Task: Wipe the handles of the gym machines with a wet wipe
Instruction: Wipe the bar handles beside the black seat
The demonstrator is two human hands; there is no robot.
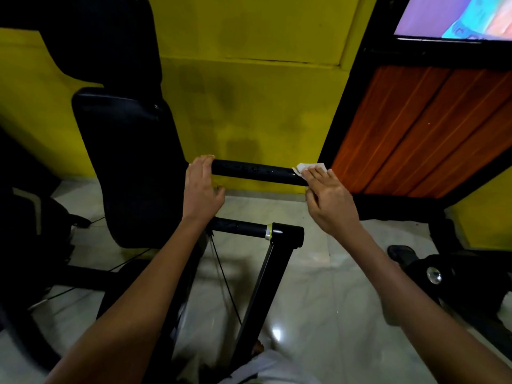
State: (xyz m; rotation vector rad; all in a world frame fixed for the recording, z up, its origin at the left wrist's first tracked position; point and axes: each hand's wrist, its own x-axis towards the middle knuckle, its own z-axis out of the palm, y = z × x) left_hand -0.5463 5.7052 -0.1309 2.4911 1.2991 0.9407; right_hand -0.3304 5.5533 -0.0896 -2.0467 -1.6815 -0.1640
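A black padded handle bar point(253, 171) of a gym machine runs level across the middle of the view. My left hand point(202, 187) grips its left end, fingers curled over the top. At the bar's right end my right hand point(328, 199) holds a white wet wipe point(306, 168) wrapped on the bar, and part of the wipe sticks out past my fingertips. The stretch of bar between my hands looks shiny and wet. A second, lower black handle point(239, 227) with a silver collar sits just below, untouched.
A black padded seat back point(130, 162) stands at the left against the yellow wall point(249, 92). An orange wood panel point(421, 128) and a screen point(457, 16) are at the right. The machine's black frame point(263, 286) slants down over the pale tiled floor point(318, 300).
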